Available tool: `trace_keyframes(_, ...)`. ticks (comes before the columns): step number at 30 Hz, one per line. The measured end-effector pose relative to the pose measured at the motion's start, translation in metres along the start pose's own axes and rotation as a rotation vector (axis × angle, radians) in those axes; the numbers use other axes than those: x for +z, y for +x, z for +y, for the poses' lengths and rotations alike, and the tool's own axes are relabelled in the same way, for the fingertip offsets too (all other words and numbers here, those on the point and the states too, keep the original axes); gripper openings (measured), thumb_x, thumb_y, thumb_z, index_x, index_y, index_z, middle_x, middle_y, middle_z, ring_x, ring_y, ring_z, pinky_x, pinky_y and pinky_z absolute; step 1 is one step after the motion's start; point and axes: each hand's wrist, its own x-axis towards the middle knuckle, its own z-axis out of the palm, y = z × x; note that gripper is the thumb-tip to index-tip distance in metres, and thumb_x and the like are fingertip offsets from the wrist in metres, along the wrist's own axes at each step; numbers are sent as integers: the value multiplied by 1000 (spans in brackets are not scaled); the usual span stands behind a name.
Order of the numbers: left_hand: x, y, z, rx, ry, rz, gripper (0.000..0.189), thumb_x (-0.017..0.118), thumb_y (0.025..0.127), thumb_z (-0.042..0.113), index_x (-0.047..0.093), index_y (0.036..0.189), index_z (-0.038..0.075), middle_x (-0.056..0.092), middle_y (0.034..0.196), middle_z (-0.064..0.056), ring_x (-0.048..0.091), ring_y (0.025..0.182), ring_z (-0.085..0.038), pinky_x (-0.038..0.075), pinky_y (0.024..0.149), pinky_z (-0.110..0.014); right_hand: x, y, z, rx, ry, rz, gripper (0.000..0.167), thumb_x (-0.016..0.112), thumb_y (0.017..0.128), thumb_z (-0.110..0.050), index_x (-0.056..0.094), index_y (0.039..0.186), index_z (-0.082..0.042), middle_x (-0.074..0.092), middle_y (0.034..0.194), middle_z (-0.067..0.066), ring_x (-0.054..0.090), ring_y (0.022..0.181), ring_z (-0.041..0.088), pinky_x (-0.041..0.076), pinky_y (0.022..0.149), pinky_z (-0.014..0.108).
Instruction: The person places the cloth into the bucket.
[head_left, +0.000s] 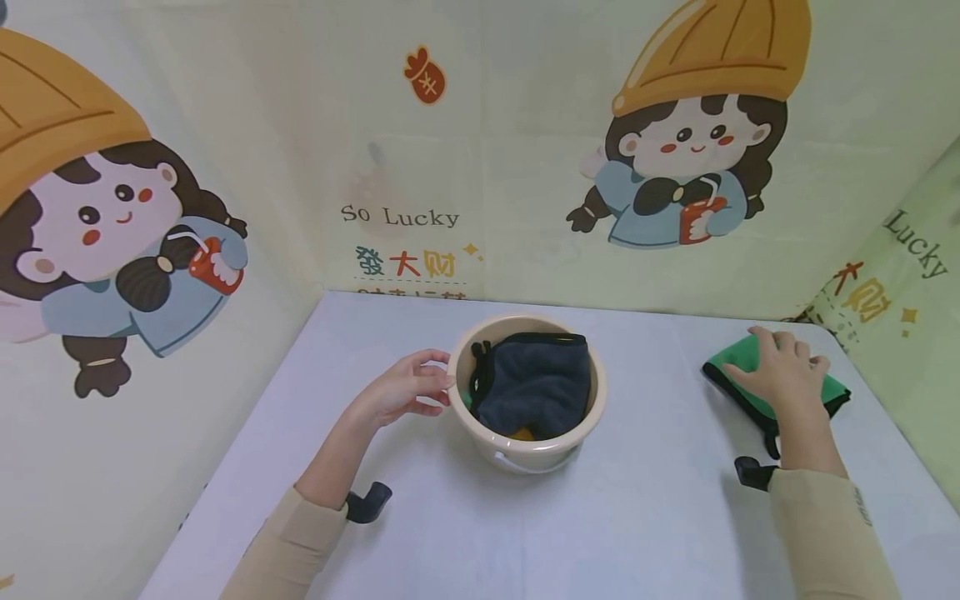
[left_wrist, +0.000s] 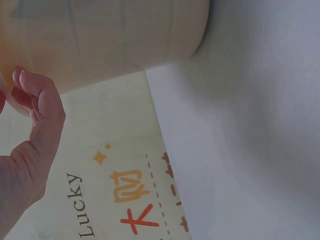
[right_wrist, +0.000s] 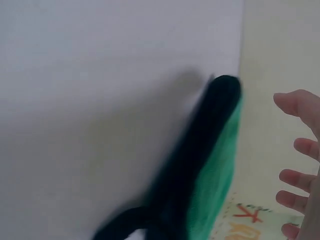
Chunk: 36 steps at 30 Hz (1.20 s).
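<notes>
A cream bucket (head_left: 534,446) stands on the table, holding a folded dark blue cloth (head_left: 536,379) with black edging. Bits of orange and green show beneath that cloth. At the bucket's left rim, my left hand (head_left: 408,387) holds on with bent fingers; in the left wrist view its fingertips (left_wrist: 30,82) meet the rim. To the right lies a folded green cloth (head_left: 738,358) with black edging and a black loop. My right hand (head_left: 787,375) hovers over it, fingers spread; the right wrist view shows the fingers (right_wrist: 297,180) apart from the green cloth.
The white table (head_left: 645,517) meets a patterned cream backdrop (head_left: 525,167) at the back and both sides. The bucket's white handle (head_left: 532,468) hangs down in front. Black wrist straps (head_left: 367,502) show below both hands.
</notes>
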Motion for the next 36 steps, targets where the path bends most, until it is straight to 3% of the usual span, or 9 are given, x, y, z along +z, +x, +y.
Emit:
trace_keyframes(10, 1, 0, 0, 4, -1, 3, 47, 62, 86, 17, 42, 127, 6, 63, 98, -11, 63, 77, -20, 54, 73, -35, 20, 1, 24, 17, 3, -76, 105, 46, 74, -75, 14, 140, 0, 16, 128, 41, 14, 114, 59, 9, 85, 74)
trace_keyframes(21, 0, 2, -3, 3, -3, 7, 49, 64, 85, 20, 42, 127, 7, 63, 99, -10, 63, 77, -20, 54, 75, -37, 40, 4, 38, 47, 6, -149, 104, 43, 78, -71, 13, 138, 9, 12, 127, 44, 12, 114, 62, 5, 88, 75)
trace_keyframes(26, 1, 2, -3, 8, -2, 6, 49, 64, 85, 19, 42, 127, 7, 63, 99, -11, 63, 77, -21, 54, 74, -37, 45, 8, 41, 50, 3, -140, 95, 42, 84, -64, 14, 138, 8, 11, 128, 43, 10, 115, 62, 4, 89, 74)
trace_keyframes(36, 2, 2, -3, 6, -4, 2, 47, 62, 86, 17, 42, 127, 6, 63, 98, -10, 63, 77, -20, 54, 73, -36, 50, 13, 42, 49, -13, -116, 63, 48, 93, -28, 17, 133, 9, 15, 124, 41, 10, 114, 62, 4, 90, 74)
